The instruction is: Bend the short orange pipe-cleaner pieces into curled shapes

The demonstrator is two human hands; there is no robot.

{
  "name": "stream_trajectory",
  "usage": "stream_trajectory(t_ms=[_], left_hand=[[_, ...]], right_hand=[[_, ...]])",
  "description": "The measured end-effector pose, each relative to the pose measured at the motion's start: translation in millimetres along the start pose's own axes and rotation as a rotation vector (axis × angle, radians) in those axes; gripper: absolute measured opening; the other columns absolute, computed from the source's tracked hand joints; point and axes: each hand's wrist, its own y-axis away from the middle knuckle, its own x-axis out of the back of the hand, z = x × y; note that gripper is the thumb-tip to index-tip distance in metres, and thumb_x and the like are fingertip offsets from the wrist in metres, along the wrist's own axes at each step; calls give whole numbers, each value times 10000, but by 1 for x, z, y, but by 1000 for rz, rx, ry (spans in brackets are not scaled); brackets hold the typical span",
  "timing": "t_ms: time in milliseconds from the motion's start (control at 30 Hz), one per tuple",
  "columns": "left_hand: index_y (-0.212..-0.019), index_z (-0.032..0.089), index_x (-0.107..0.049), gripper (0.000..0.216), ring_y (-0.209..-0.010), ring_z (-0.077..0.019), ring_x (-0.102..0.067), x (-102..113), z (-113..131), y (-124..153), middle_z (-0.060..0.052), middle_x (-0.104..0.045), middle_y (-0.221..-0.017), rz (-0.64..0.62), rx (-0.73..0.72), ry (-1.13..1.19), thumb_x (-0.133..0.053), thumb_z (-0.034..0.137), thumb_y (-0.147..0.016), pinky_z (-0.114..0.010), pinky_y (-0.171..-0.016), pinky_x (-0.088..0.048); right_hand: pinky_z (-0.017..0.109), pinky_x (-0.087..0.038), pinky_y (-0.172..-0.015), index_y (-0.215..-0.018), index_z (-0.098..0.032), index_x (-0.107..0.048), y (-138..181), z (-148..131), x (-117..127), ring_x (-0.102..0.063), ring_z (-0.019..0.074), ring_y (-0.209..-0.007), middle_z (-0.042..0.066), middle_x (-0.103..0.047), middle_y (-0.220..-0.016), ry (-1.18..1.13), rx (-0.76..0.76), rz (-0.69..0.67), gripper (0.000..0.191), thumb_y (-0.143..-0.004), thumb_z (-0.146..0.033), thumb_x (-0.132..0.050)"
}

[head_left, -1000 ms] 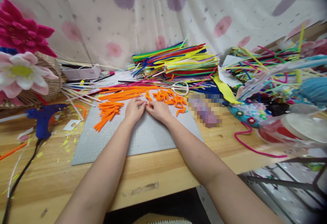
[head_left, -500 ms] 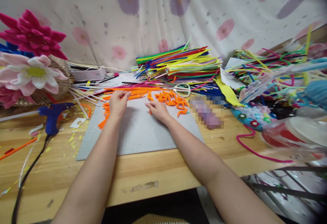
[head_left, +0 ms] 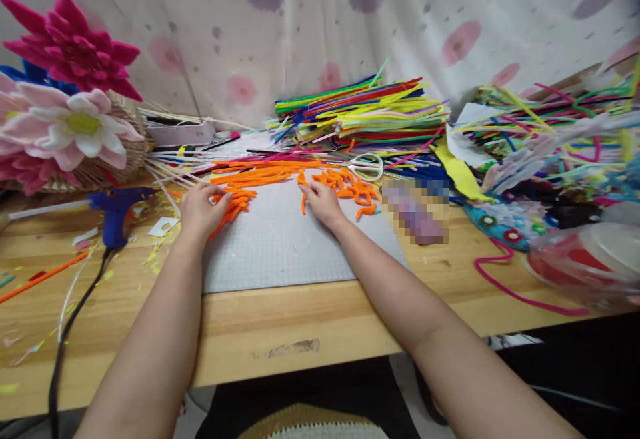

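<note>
Head view: maybe picking orange sticks [head_left: 243, 201] off the gray mat [head_left: 280, 245].
With left hand [head_left: 199, 212] and right hand [head_left: 324, 202] curled, right by bent orange piece [head_left: 303, 206], can't tell how tight or if holding. Needs a gentle pinch.

The left hand [head_left: 201, 209] partly covers the short orange pipe cleaners [head_left: 241, 203], so whether it grips any cannot be determined; the left forearm [head_left: 160, 312] conceals the near-left corner of the gray cutting mat [head_left: 285, 252]. Pixelation obscures a purplish object [head_left: 417, 215], which remains unidentifiable. The patterned curtain [head_left: 310, 32] is cut off above, the plastic-wrapped tub [head_left: 595, 259] at right.
</note>
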Motion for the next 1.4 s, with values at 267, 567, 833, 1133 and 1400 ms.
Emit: stream_trajectory(t_ms=[267, 567, 833, 1133, 1400], left_hand=[[-682, 219, -636, 111, -915, -253, -509, -14, -7, 1, -67, -572, -852, -100, -46, -75, -625, 328, -704, -397, -886, -318], [-922, 201, -591, 202, -960, -201, -509, -18, 24, 6, -78, -564, -971, 91, -209, -68, -404, 220, -849, -320, -851, -371], [-904, 177, -573, 169, -828, -173, -543, -50, 60, 21, -63, -598, -875, -248, -378, -39, -425, 209, -829, -291, -739, -420], [-1077, 186, -504, 296, -703, -144, -561, -56, 42, 19, -38, -623, -870, -331, -98, 76, -472, 250, -790, -263, -633, -419], [-1078, 190, -521, 380, -757, -150, -568, -55, 40, 19, -36, -631, -899, -301, -102, 104, -464, 106, -711, -273, -698, -435]], right_hand=[[218, -320, -570, -773, -170, -571, 8, -3, 2, -451, 98, -579, -31, -521, -621, 9, -27, -80, 151, -755, -310, -517], [227, -359, -587, -908, -180, -545, 10, -5, 1, -469, 102, -581, -38, -499, -632, -108, 32, 2, 198, -765, -299, -477], [236, -365, -600, -935, -196, -540, 17, -17, -7, -482, 105, -603, -30, -537, -680, -57, 161, -75, 211, -754, -302, -514], [260, -384, -626, -939, -195, -562, 14, -16, -1, -536, 143, -698, 4, -601, -748, 166, 86, 53, 190, -779, -232, -466], [317, -406, -806, -927, -182, -635, -53, -47, -9, -540, 204, -946, 70, -637, -998, 555, 237, -77, 236, -817, -194, -426]])
